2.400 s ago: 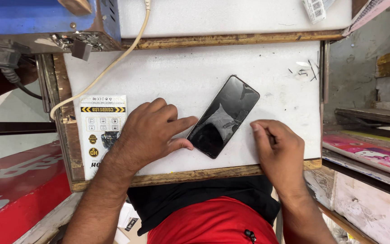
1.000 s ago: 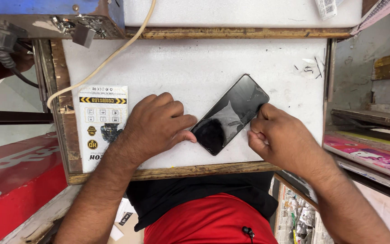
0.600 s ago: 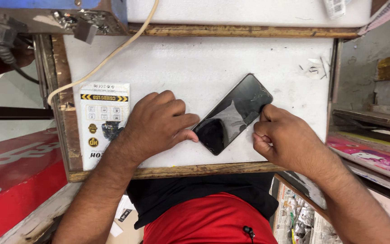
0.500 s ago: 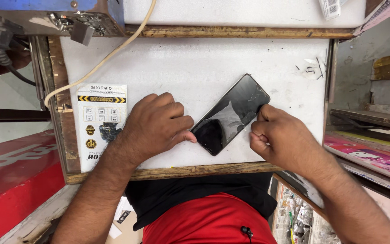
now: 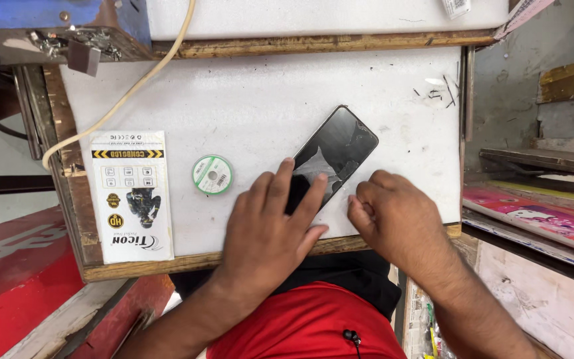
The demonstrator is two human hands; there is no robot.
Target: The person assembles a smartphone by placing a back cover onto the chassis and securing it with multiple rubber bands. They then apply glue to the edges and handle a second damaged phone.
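Left hand (image 5: 267, 229) fingers pressing flat on black phone (image 5: 337, 153), cracked glossy screen, lying diagonally, right hand (image 5: 393, 216) clenched beside it

The left hand (image 5: 267, 229) is laid palm down near the front edge of the bench (image 5: 247, 100), with its back turned up to the camera. Its fingers (image 5: 280, 183) are stretched forward and spread slightly, and the thumb is angled out to the right. The left forearm is extended up from the lower left. The right hand (image 5: 393, 216) is held just beside it, at the front right corner, curled into a loose fist with the knuckles forward. The right forearm is brought in from the lower right.
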